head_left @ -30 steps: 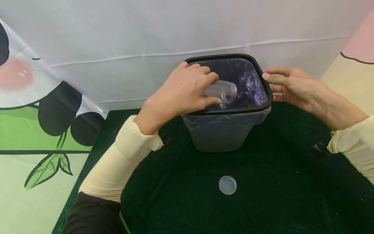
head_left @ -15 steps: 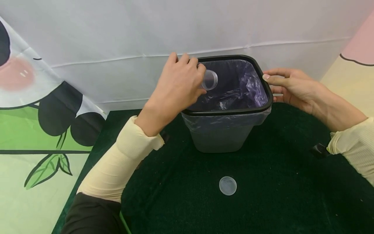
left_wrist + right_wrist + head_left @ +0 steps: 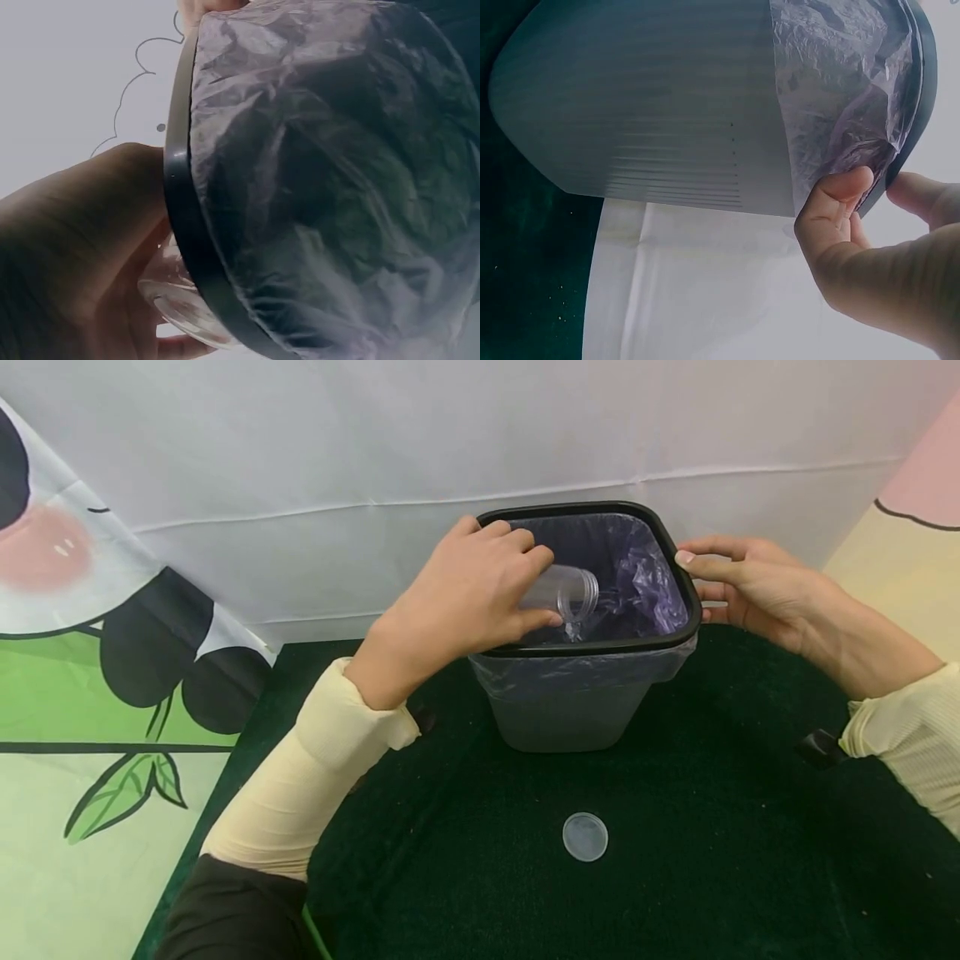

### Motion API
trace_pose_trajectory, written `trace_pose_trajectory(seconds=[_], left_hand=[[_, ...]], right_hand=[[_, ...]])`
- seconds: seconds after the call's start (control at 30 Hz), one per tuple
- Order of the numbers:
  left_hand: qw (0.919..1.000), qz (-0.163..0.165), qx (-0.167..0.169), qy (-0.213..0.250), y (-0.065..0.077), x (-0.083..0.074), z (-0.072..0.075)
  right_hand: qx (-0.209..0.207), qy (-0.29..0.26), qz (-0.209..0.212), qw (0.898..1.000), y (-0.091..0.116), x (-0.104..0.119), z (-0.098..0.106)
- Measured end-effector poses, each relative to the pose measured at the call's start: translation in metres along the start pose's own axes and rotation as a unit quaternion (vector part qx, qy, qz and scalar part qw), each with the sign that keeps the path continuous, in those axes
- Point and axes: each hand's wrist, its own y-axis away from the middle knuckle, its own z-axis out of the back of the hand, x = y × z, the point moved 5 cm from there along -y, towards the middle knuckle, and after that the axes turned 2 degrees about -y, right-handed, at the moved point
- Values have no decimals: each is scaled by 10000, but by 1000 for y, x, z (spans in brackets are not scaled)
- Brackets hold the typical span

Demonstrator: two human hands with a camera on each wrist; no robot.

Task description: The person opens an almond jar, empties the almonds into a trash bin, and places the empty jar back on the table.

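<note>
Head view: a dark green counter (image 3: 697,860) carries an upright grey bin (image 3: 566,727) with a purplish liner (image 3: 651,589), its place unchanged. The right hand (image 3: 757,589) pinches the black rim (image 3: 592,649), thumb and fingers on opposite sides. Across the opening, the left hand (image 3: 468,593) has its fingers curled round a clear jar (image 3: 561,590). Half a second ago the jar was drawn back toward the bin's left side, mouth facing the camera; now it lies tipped sideways within the opening, mouth over the liner, so anything loose inside would likely drop into the bin. Whether anything falls cannot be told. A round translucent lid (image 3: 585,837) lies flat in front, apart from the bin.
</note>
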Motion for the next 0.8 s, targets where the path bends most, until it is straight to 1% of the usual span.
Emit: trace_pose_trajectory(seconds=[0.13, 0.27, 0.33, 0.43, 0.5, 0.57, 0.63, 0.8], left_hand=[[9998, -97, -166, 23, -1, -3, 4], [9998, -97, -179, 18, 1, -4, 5], [9997, -27, -200, -154, 2, -5, 5], [9976, 209, -208, -626, 5, -3, 4], [9950, 370, -157, -916, 7, -1, 4], [9933, 463, -67, -1056, 8, 1, 4], [9929, 469, 2, -1094, 7, 2, 4], [9926, 346, -144, -1158, 7, -1, 5]], right_hand=[[-23, -37, 13, 10000, 0, 0, 1], [-34, 4, -16, 10000, 0, 0, 1], [-32, -5, -36, 10000, 0, 0, 1], [-36, 0, -38, 10000, 1, 1, 1], [-36, 2, -33, 10000, 1, 2, 1], [-49, 12, -8, 10000, 0, 3, 1], [-62, 18, 3, 10000, -1, 3, 2], [-69, -37, 31, 10000, -1, 1, 3]])
